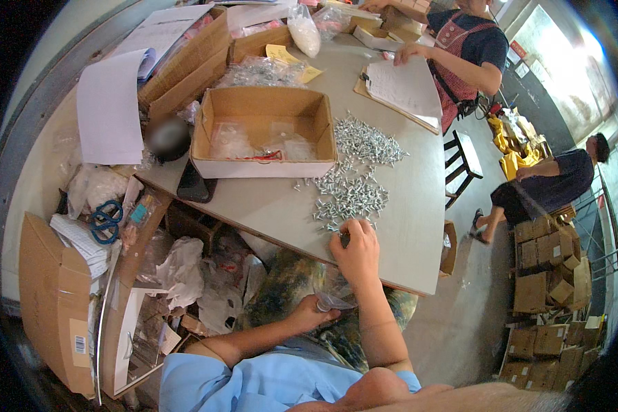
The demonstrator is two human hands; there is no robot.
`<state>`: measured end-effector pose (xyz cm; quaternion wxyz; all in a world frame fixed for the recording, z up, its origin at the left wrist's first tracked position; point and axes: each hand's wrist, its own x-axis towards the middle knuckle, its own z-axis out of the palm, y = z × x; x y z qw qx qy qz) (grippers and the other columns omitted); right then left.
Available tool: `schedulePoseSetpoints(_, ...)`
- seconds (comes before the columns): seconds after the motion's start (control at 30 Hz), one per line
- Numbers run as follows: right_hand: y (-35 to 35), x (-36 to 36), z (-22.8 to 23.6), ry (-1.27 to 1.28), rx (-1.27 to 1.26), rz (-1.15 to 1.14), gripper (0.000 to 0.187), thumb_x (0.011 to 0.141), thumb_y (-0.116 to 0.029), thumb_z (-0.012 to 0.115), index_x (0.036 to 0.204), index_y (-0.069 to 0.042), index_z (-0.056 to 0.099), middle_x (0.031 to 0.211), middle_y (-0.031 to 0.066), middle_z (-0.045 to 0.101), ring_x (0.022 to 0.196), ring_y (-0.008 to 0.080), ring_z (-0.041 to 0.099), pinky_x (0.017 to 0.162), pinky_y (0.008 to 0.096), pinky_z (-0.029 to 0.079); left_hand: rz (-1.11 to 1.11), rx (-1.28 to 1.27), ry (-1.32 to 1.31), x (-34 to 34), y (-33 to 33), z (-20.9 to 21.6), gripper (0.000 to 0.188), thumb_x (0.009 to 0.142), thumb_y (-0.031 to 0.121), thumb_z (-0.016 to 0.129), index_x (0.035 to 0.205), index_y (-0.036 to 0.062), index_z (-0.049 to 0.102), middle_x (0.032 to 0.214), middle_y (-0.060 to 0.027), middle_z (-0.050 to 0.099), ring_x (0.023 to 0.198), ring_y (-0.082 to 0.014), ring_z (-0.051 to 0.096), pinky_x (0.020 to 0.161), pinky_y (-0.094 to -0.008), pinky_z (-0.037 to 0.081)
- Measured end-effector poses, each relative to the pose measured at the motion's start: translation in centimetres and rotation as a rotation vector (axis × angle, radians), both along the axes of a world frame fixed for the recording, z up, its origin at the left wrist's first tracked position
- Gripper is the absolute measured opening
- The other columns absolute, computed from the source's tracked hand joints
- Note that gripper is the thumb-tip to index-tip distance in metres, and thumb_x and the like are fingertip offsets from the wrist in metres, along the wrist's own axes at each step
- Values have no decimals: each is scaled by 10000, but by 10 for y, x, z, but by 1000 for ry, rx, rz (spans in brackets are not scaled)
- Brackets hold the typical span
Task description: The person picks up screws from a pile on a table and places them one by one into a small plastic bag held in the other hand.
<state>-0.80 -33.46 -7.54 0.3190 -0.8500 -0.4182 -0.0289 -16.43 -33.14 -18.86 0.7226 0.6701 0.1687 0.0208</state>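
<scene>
Loose silver screws [353,196] lie in a spread heap on the grey table [408,233]. At the heap's near edge is my right hand [358,255], its fingers curled together and pointing down; whatever they pinch is hidden. Lower down, in front of the table edge, my left hand [310,314] is closed on a small clear plastic bag [335,301]. The bag's mouth faces up and right, below my right wrist. Left of the screws stands an open cardboard box [264,168] with small clear bags and something red inside.
A dark phone [196,184] lies by the box. Blue-handled scissors [106,221] rest among clutter at left. Across the table, a person in a checked apron [453,55] touches papers on a clipboard [402,93]. Another person [549,178] is near stacked cartons [546,275] at right.
</scene>
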Motion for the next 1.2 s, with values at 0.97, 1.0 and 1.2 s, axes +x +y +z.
schedulePoseSetpoints(0.97, -14, -1, 26, 42, -127, 319, 118, 733, -48, 646, 848, -30, 626, 801, 143, 586, 730, 314, 598, 670, 381, 488, 51, 11, -79, -2, -3, -11, 358, 777, 300, 705, 999, 24, 654, 885, -113, 687, 816, -210, 642, 748, -356, 494)
schedulePoseSetpoints(1.0, -22, -1, 32, 120, -174, 370, 108, 737, -50, 650, 839, -25, 630, 785, 144, 586, 705, 302, 603, 655, 372, 491, 47, 20, -70, -2, -3, -12, 355, 778, 300, 704, 1000, 27, 656, 886, -114, 688, 818, -213, 644, 747, -358, 494)
schedulePoseSetpoints(1.2, -39, 35, 24, 246, -55, 48, 208, 751, -90, 653, 955, -50, 646, 893, 132, 593, 756, 262, 601, 700, 341, 489, 37, -42, -60, 2, -10, -23, 334, 780, 289, 707, 997, 38, 663, 895, -123, 689, 842, -218, 653, 756, -365, 495)
